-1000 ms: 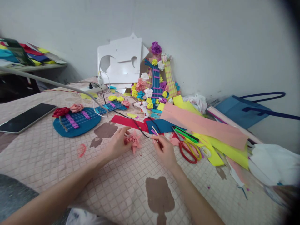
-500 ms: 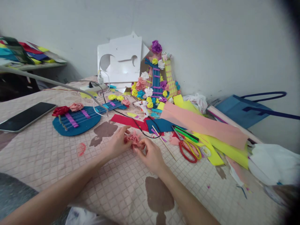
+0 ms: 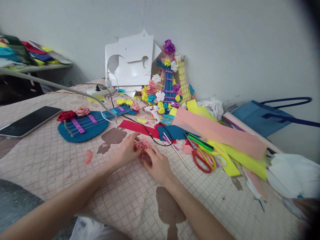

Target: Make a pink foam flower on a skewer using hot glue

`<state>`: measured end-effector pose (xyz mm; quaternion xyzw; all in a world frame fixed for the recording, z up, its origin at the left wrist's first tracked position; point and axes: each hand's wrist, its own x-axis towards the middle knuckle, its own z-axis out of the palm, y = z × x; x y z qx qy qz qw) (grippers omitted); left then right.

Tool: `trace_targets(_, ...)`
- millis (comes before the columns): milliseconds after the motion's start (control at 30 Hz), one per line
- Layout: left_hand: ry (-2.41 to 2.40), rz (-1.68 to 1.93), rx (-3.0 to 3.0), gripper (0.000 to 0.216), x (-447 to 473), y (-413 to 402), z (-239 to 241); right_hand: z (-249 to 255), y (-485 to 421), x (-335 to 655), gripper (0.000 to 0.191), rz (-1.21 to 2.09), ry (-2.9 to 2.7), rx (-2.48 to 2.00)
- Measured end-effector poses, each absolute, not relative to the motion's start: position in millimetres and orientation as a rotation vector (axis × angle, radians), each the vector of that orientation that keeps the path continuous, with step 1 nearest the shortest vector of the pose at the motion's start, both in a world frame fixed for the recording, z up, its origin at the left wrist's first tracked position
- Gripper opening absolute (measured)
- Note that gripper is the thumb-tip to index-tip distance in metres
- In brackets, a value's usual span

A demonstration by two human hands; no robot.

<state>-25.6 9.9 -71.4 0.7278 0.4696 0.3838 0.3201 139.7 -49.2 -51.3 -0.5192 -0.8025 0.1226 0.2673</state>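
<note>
Between my two hands is a pink crepe paper flower (image 3: pixel 143 144), held just over the tablecloth. My left hand (image 3: pixel 128 150) pinches its left side with thumb and fingers. On the other side, the fingers of my right hand (image 3: pixel 158 164) are closed on its lower right edge, and they hide part of it. To the left lies a blue paper guitar (image 3: pixel 86 133) with purple strips, strings, and red and pink paper flowers along its edge. A white glue gun (image 3: pixel 153 112) stands behind the hands. A thin wooden stick (image 3: pixel 177 152) lies right of my right hand.
Red-handled scissors (image 3: pixel 202 162), a green utility knife (image 3: pixel 200 141) and pink crepe paper (image 3: pixel 220 130) lie to the right. A phone (image 3: pixel 30 121) rests at left. Flower-covered paper guitars (image 3: pixel 169 83) lean on the wall. A black cord (image 3: pixel 142 124) crosses behind the hands.
My right hand's fingers have shifted over the flower's near edge and cover more of it. My left hand keeps its pinch. The whole view has shifted slightly.
</note>
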Motion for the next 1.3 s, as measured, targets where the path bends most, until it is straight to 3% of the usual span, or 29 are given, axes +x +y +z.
trace_targets(333, 1.276, 0.992, 1.813, 0.05, -48, 18, -49, -50, -51, 156, 0.013, 0.398, -1.856, -1.304)
trace_targets(600, 1.431, 0.917, 2.15, 0.026, -56, -15, -56, -52, -56, 146, 0.012, 0.341, -2.019, -1.383)
trace_targets(900, 1.382, 1.219, 2.239, 0.028, -45, -30, -70, -56, -55, 144, 0.002, 0.201, -2.09, -1.482)
trace_targets(1133, 1.324, 1.098, 2.036, 0.016, -49, -32, -60, -50, -49, 170, 0.01, 0.205, -2.053, -1.43)
trace_targets(1300, 1.232, 1.031, 1.932, 0.02, -49, -14, -41, -45, -36, 221, 0.012, 0.012, -1.896, -1.627)
